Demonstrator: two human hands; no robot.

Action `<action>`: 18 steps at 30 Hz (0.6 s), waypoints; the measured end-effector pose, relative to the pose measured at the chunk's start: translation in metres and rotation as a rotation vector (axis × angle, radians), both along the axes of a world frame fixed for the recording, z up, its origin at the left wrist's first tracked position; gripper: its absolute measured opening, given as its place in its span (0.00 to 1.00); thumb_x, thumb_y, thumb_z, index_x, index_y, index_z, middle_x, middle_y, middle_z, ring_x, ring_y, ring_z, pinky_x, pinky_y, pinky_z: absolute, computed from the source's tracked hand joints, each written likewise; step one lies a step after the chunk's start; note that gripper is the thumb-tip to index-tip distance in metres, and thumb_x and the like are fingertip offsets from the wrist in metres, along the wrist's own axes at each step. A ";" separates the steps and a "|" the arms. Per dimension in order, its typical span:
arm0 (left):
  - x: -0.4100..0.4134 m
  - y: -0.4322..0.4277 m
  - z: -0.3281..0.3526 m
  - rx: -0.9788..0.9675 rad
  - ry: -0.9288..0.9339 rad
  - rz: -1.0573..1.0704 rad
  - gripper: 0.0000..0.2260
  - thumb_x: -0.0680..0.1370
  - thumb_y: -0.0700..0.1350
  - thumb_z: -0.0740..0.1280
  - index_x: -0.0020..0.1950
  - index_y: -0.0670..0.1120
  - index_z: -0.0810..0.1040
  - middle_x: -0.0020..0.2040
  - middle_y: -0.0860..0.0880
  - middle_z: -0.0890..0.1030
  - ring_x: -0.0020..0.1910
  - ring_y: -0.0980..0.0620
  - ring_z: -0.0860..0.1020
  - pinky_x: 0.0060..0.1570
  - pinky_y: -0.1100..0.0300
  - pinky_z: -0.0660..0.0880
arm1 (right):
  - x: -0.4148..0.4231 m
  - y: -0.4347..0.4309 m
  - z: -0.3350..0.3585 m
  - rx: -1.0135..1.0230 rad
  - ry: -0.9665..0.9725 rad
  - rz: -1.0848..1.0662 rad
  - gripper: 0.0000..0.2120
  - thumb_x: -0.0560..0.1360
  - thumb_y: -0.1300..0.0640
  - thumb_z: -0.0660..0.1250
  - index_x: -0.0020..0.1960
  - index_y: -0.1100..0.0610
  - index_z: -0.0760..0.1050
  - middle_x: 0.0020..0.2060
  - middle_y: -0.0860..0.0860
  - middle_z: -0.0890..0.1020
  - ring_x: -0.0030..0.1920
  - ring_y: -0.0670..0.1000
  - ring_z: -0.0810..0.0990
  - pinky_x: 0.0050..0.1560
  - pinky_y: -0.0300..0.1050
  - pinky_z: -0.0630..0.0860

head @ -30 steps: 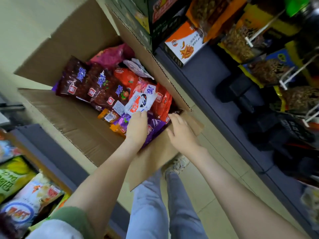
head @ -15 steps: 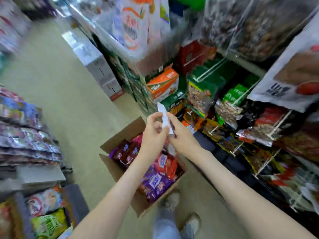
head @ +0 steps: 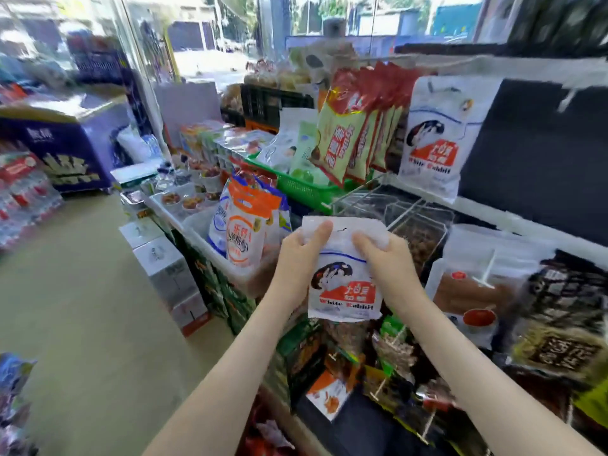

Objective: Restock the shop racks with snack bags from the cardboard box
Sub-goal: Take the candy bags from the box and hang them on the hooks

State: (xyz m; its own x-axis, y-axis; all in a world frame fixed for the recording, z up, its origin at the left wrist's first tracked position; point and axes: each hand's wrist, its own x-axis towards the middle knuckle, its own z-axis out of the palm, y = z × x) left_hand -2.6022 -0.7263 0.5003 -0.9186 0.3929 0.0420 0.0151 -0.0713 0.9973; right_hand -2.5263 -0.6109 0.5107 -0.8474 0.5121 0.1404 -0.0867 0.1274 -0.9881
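A white snack bag (head: 343,284) with a rabbit picture and a red label hangs upright in front of the rack, held by its top corners. My left hand (head: 301,255) grips the upper left corner and my right hand (head: 383,258) grips the upper right. A matching white rabbit bag (head: 437,136) hangs on a rack peg up and to the right. The cardboard box is out of view.
Red-and-cream snack bags (head: 355,130) hang left of the rabbit bag. A green basket (head: 302,187) and an empty wire rack (head: 388,205) sit just beyond my hands. Dark snack bags (head: 559,317) fill pegs at right. White cartons (head: 164,268) stand on the aisle floor.
I have stood up from the box and my view has swung up to the racks. The white bag came out of the box and now hangs flat between both hands.
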 end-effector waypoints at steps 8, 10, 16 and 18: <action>-0.053 0.060 0.076 0.105 0.229 -0.083 0.28 0.70 0.62 0.69 0.47 0.35 0.78 0.43 0.35 0.81 0.44 0.35 0.80 0.47 0.36 0.77 | -0.036 0.040 0.078 -0.088 0.182 -0.120 0.04 0.75 0.60 0.68 0.45 0.54 0.81 0.36 0.50 0.85 0.37 0.51 0.85 0.35 0.45 0.81; -0.056 0.077 0.090 0.119 0.243 -0.103 0.23 0.73 0.59 0.69 0.44 0.37 0.78 0.41 0.37 0.82 0.43 0.36 0.81 0.45 0.39 0.78 | -0.039 0.053 0.089 -0.050 0.204 -0.186 0.03 0.75 0.59 0.69 0.47 0.54 0.81 0.38 0.51 0.86 0.40 0.52 0.85 0.40 0.51 0.82; -0.053 0.122 0.127 0.174 0.317 -0.163 0.10 0.75 0.54 0.69 0.37 0.50 0.81 0.38 0.47 0.84 0.41 0.44 0.82 0.47 0.43 0.78 | -0.039 0.089 0.117 -0.049 0.331 -0.357 0.05 0.73 0.60 0.71 0.48 0.60 0.81 0.40 0.58 0.85 0.41 0.60 0.84 0.45 0.64 0.80; -0.055 0.133 0.136 0.211 0.319 -0.138 0.11 0.74 0.54 0.70 0.34 0.52 0.79 0.36 0.46 0.83 0.40 0.41 0.82 0.46 0.40 0.78 | -0.042 0.098 0.126 -0.026 0.354 -0.368 0.05 0.73 0.60 0.71 0.48 0.60 0.81 0.41 0.58 0.85 0.41 0.60 0.84 0.45 0.64 0.80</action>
